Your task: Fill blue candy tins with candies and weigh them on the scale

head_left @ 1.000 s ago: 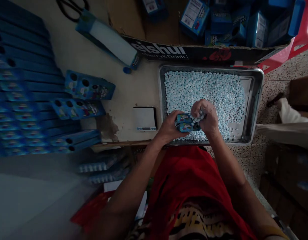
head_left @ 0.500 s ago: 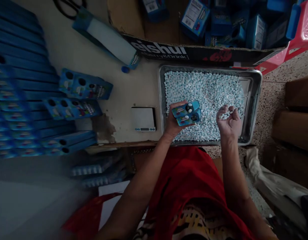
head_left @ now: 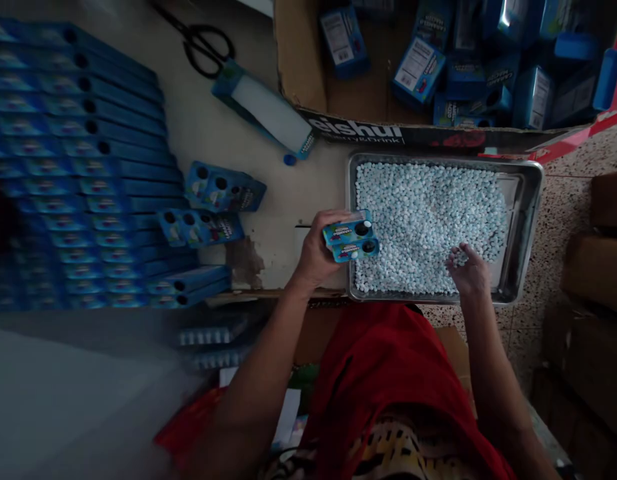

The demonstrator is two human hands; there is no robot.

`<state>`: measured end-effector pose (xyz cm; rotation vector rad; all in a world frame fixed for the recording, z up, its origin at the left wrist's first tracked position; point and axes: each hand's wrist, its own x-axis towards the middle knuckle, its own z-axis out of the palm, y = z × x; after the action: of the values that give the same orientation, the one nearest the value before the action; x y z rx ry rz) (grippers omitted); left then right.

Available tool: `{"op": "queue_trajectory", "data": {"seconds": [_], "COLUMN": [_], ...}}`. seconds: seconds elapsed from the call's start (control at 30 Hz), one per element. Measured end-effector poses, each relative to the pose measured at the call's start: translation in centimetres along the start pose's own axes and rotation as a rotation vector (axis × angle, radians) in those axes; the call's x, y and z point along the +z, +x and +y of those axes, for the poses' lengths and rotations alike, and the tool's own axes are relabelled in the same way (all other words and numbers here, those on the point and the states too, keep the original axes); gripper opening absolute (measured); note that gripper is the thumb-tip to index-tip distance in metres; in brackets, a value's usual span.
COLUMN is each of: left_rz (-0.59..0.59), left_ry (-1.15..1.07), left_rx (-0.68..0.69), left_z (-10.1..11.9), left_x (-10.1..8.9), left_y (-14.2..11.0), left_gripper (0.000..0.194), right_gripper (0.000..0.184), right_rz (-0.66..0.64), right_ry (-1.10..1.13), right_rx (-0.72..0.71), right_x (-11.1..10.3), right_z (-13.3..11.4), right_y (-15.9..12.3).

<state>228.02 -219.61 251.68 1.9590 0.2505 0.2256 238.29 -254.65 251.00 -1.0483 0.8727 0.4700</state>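
Note:
My left hand [head_left: 315,257] is closed round two small blue boxes [head_left: 351,241], held side by side with their round holes facing up, at the left edge of a metal tray [head_left: 525,220]. The tray is full of small pale blue candies [head_left: 423,213]. My right hand [head_left: 469,270] reaches down into the candies near the tray's front right, fingers curled among them; whether it holds any is hidden.
Rows of flat blue boxes [head_left: 78,173] cover the table's left side, with two loose ones [head_left: 223,190] beside them. Scissors [head_left: 201,41] and a long blue-and-white packet [head_left: 268,117] lie behind. A cardboard carton [head_left: 438,73] with blue boxes stands behind the tray.
My right hand left the boxes, swung right and dropped into the candies. My left hand carried the two boxes leftward to the tray's edge, covering the small scale. The camera view shifted.

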Motion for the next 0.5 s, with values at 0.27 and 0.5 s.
{"op": "queue_trajectory", "data": {"seconds": [0.27, 0.5], "left_rz": [-0.101, -0.052], "left_ry": [0.129, -0.292], "left_rx": [0.136, -0.246], "left_z": [2.5, -2.0], "left_x": [-0.5, -0.2], "left_y": [2.1, 1.8], "left_gripper": [0.055, 0.094], "right_gripper": [0.042, 0.046], "right_rz": [0.009, -0.14], "right_ry": [-0.154, -0.013], "right_rx": [-0.234, 0.044], "right_x": [4.0, 4.2], "right_z": [-1.2, -2.3], "right_y": [-0.1, 0.9]}}
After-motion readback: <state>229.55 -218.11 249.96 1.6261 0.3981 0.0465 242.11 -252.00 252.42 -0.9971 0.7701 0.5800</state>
